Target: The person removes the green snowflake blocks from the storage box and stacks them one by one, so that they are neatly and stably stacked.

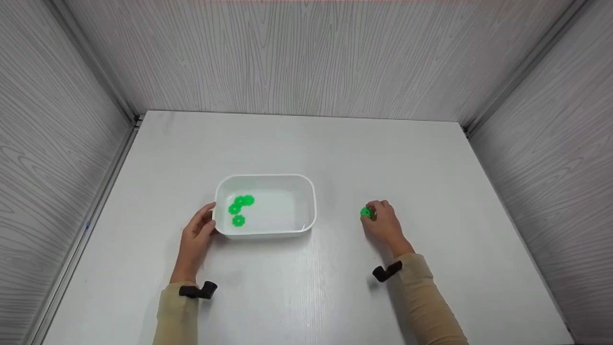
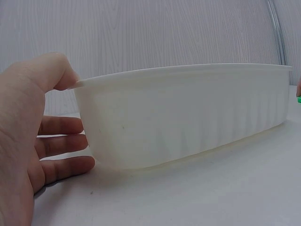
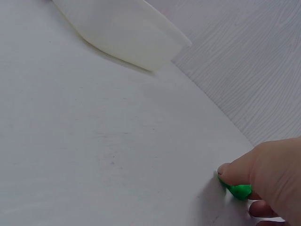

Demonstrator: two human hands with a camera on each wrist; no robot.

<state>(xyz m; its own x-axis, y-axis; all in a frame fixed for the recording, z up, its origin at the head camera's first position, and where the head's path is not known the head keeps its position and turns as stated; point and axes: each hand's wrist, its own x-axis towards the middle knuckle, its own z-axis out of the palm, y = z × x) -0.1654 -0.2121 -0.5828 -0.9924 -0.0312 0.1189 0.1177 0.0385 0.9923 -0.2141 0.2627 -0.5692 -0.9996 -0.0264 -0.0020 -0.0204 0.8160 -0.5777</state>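
Observation:
A white plastic box (image 1: pixel 268 234) stands on the table, left of its middle. Inside, near its left end, lie several flat green flower-shaped pieces (image 1: pixel 238 220), some of them touching. My left hand (image 1: pixel 195 237) rests against the outside of the box's left end, its thumb at the rim and its other fingers reaching the end wall lower down. To the right of the box, my right hand (image 1: pixel 385 226) pinches a green piece (image 3: pixel 241 191) between thumb and fingers at the tabletop. The fingers partly cover that piece; dark dots show on it in the head view.
The white tabletop (image 1: pixel 335 287) is bounded by light wood-grain panels (image 1: pixel 297 57) at the back and both sides. A black wrist camera (image 1: pixel 198 290) is worn on the left wrist and another black camera (image 1: pixel 387 271) on the right.

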